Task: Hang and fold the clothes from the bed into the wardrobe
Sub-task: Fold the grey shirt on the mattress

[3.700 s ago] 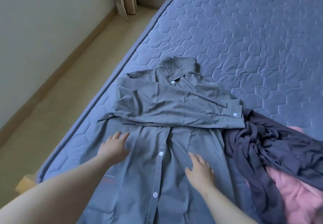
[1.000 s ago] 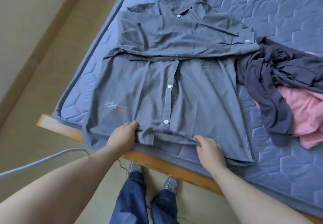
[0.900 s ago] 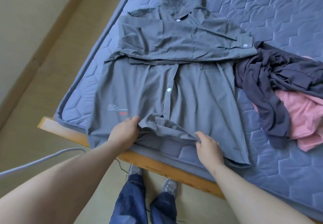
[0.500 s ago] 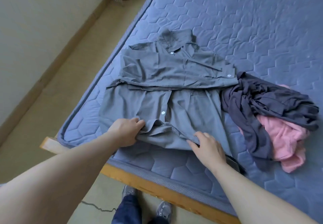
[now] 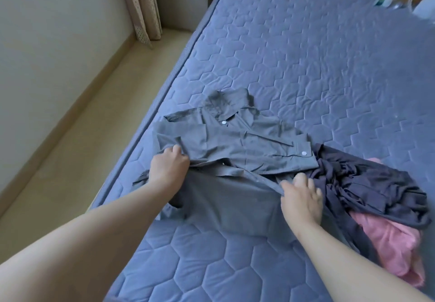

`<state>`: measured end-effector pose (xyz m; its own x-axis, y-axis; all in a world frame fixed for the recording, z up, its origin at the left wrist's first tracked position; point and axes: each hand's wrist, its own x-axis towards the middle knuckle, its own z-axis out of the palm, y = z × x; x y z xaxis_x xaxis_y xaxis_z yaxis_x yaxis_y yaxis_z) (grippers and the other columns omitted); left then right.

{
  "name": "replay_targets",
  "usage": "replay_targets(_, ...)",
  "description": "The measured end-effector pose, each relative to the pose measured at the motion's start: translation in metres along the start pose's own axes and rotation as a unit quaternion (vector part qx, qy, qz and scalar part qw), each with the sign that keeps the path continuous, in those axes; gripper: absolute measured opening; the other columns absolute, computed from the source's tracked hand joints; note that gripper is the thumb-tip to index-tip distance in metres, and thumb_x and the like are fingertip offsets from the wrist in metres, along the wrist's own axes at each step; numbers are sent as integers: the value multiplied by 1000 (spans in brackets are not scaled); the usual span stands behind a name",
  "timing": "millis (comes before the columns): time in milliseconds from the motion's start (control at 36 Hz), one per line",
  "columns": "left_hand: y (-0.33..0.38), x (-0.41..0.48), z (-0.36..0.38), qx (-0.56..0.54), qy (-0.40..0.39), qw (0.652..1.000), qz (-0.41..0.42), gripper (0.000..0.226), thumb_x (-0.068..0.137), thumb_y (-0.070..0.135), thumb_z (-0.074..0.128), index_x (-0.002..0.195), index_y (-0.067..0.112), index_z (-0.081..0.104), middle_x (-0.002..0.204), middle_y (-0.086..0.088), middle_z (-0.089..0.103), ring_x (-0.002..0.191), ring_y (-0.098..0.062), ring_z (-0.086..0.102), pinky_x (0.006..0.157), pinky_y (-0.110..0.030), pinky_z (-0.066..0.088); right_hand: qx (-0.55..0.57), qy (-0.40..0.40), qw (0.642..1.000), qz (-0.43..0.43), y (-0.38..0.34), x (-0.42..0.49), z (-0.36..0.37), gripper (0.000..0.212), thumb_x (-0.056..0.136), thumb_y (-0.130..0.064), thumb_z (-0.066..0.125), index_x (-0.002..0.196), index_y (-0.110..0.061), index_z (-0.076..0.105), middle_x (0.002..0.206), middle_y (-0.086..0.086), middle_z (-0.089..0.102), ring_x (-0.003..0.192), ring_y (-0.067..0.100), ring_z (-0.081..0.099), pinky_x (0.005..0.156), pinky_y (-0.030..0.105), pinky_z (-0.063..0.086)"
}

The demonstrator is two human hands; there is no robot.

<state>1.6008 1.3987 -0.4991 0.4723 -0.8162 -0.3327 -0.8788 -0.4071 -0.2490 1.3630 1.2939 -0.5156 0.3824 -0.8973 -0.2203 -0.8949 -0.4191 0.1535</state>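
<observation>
One grey button-up shirt (image 5: 247,146) lies near the left edge of the quilted blue bed (image 5: 306,66), its lower half doubled up toward the collar. The left hand (image 5: 168,167) curls round the hem at the shirt's left side, and the right hand (image 5: 300,201) pinches the same hem at its right. Touching the shirt on the right lies a crumpled dark navy garment (image 5: 367,184), with a pink garment (image 5: 388,238) partly beneath it.

Soft, even daylight, moderately bright. Blue quilted, hexagon-stitched mattress (image 5: 306,66): shallow shadows in the seams and folds only. At its far right corner, objects smeared, out of focus. Wide-angle bend along its left edge. Bare forearms (image 5: 82,242) at its near edge swollen, soft.
</observation>
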Motion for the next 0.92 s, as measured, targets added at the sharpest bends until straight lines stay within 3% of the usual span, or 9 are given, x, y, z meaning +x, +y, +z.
replay_targets(83, -3, 27, -12, -19, -15, 999, -28, 27, 90, -4, 43, 110, 8, 57, 110, -8, 48, 70, -23, 52, 49, -29, 31, 14, -26, 998, 54, -6, 27, -3, 23, 95, -13, 42, 112, -18, 56, 113, 7, 44, 102, 25, 52, 70, 30, 37)
replay_targets(250, -14, 83, -23, -245, -62, 959, -130, 20, 79, -9, 45, 87, 7, 55, 73, -6, 53, 73, -28, 54, 51, -30, 40, 205, -36, 963, 170, -8, 75, -10, 29, 97, -9, 35, 114, -10, 59, 117, 18, 54, 95, 34, 55, 69, 28, 35)
replay_targets(306, -11, 106, -29, -447, -81, 869, -194, 22, 78, -10, 47, 89, 6, 58, 76, -12, 60, 68, -28, 62, 56, -34, 53, 288, -24, 934, 209, -7, 93, -14, 31, 96, -10, 35, 115, -12, 60, 115, 20, 58, 93, 36, 56, 70, 29, 40)
replay_targets(389, -5, 135, -45, -698, -66, 645, -306, 24, 91, 1, 35, 89, 11, 56, 79, -18, 55, 28, -24, 53, 29, -25, 44, 375, -10, 892, 251, -8, 123, -23, 35, 96, -14, 34, 118, -17, 60, 109, 21, 62, 90, 40, 63, 77, 38, 52)
replay_targets(417, -4, 144, -50, -719, -53, 623, -303, 29, 91, 1, 29, 89, 13, 56, 80, -18, 55, 25, -23, 51, 27, -23, 42, 388, -4, 885, 255, -9, 133, -28, 35, 96, -15, 33, 118, -19, 60, 108, 20, 62, 89, 40, 64, 79, 38, 52)
replay_targets(639, -18, 210, -83, -713, 144, 659, -191, 37, 87, -4, 30, 90, 22, 56, 89, -11, 56, 65, -24, 60, 66, -39, 57, 471, 85, 862, 169, -27, 225, -81, 38, 98, -14, 36, 134, -16, 49, 132, 15, 54, 121, 34, 47, 97, 34, 35)
replay_targets(778, -21, 217, -56, -592, 97, 793, -110, 80, 89, 22, 61, 150, 18, 8, 145, 4, 28, 130, -16, 35, 110, -27, 26, 498, -17, 866, 31, -41, 240, -68, 73, 93, -30, 51, 148, -39, 4, 156, -7, 20, 136, 21, 33, 107, 33, 26)
replay_targets(833, -16, 208, -33, -556, 58, 821, -114, 89, 88, 26, 63, 150, 19, 0, 157, 1, 5, 142, -16, 17, 110, -28, 22, 453, -23, 891, 15, -42, 230, -49, 77, 91, -30, 55, 149, -36, 5, 156, -6, 17, 139, 20, 28, 109, 35, 24)
replay_targets(917, -9, 189, 6, -484, -4, 865, -129, 85, 87, 31, 62, 150, 23, 4, 157, 0, 0, 135, -20, 32, 89, -30, 36, 391, -19, 920, 37, -45, 206, -9, 69, 89, -27, 58, 147, -24, 21, 151, 2, 30, 136, 23, 31, 106, 34, 27)
